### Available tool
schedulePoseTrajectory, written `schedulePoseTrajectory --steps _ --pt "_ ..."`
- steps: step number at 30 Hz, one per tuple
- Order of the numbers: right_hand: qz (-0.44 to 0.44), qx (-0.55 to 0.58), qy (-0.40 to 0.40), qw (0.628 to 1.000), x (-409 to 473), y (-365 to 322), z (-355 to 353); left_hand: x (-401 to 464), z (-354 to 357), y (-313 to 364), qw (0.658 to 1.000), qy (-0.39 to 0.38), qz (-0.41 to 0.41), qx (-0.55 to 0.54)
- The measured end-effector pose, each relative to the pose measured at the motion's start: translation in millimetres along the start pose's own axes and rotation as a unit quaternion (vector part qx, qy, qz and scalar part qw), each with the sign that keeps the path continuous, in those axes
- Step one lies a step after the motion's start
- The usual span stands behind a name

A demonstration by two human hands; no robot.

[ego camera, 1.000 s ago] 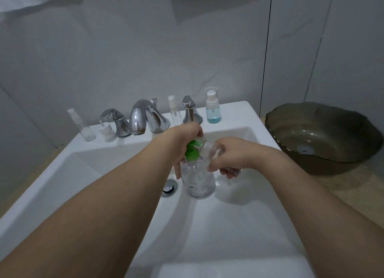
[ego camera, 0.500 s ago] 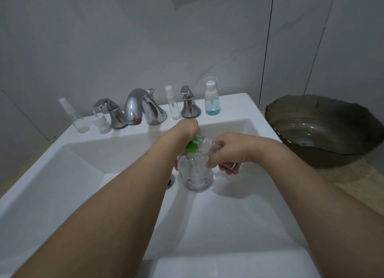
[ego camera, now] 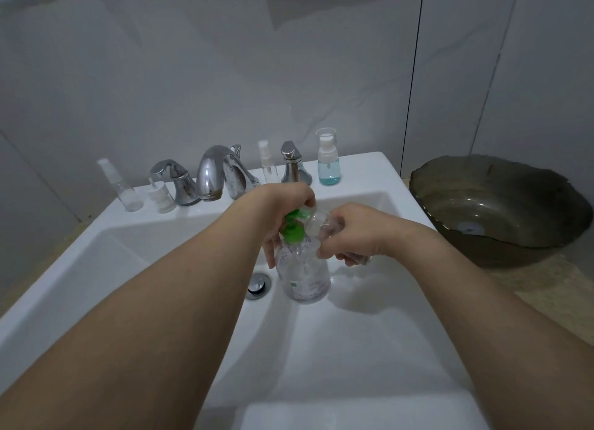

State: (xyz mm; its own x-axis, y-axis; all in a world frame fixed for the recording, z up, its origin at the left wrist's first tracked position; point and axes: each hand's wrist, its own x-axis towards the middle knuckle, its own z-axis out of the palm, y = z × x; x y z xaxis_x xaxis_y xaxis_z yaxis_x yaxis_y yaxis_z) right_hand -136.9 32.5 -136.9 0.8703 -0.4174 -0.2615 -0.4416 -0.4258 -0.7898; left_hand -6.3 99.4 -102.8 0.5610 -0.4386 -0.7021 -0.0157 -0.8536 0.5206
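Fingers point(ego camera: 307, 199) of left hand point(ego camera: 279, 214) tight around green pump point(ego camera: 294, 233), right hand point(ego camera: 352, 230) around small clear bottle point(ego camera: 316, 220).

This is a bathroom. It has a white sink point(ego camera: 379, 169), a shiny tap point(ego camera: 213, 172) and gray wall tiles point(ego camera: 193, 76).

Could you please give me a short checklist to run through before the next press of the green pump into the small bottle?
1. The pump bottle is upright in the sink: ok.
2. The left hand grips the green pump from above: ok.
3. The right hand holds the small clear bottle tilted, with its mouth towards the pump: ok.
4. The nozzle sits inside the small clear bottle's mouth: cannot tell, fingers hide it.
5. There is room left in the small clear bottle: cannot tell, its level is unclear.
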Motion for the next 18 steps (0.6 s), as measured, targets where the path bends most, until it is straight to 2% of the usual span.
schedulePoseTrajectory --steps 10,18 --pt "0.025 -0.042 -0.041 0.998 9 6 2 0 18 -9 0.990 0.127 0.065 0.020" --pt "0.027 -0.041 -0.034 0.998 7 5 3 6 17 -11 0.989 0.130 0.063 0.018"
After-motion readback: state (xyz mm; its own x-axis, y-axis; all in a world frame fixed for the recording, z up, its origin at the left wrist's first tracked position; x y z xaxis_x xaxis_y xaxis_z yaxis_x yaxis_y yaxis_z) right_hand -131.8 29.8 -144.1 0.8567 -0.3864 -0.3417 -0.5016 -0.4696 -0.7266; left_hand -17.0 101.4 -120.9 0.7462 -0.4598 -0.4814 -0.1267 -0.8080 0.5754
